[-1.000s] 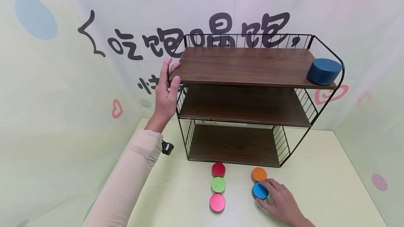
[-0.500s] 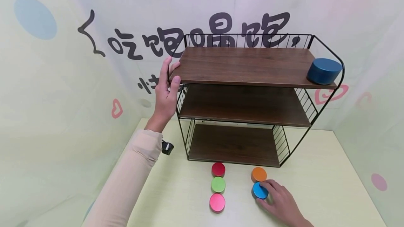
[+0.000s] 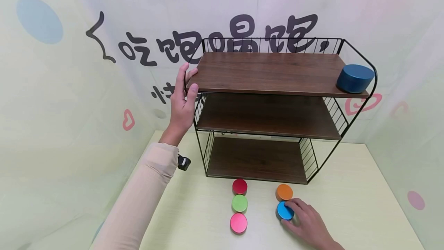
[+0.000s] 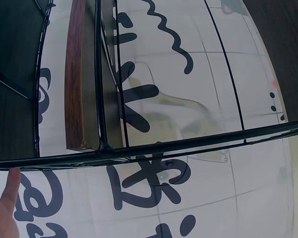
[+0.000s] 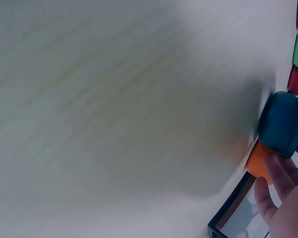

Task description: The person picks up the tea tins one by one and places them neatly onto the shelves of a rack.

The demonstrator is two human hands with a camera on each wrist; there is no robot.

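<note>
My left hand (image 3: 182, 107) grips the upper left corner of a three-tier shelf rack (image 3: 274, 71) with dark wood boards and a black wire frame. Its thumb lies at the front edge and the fingers reach around the side. On the table, my right hand (image 3: 308, 223) pinches a small round blue tin (image 3: 285, 211) between thumb and fingers. Just behind that tin sits an orange tin (image 3: 284, 192). In the right wrist view, fingertips touch the side of the blue tin (image 5: 282, 124), and the orange tin (image 5: 259, 159) is beside it.
Red (image 3: 239, 186), green (image 3: 239, 203) and pink (image 3: 238, 223) tins form a line left of the blue one. A larger dark blue tin (image 3: 355, 78) stands on the top board's right end. A small black object (image 3: 184, 163) shows by the left wrist. Printed cloth (image 3: 86, 99) surrounds the table.
</note>
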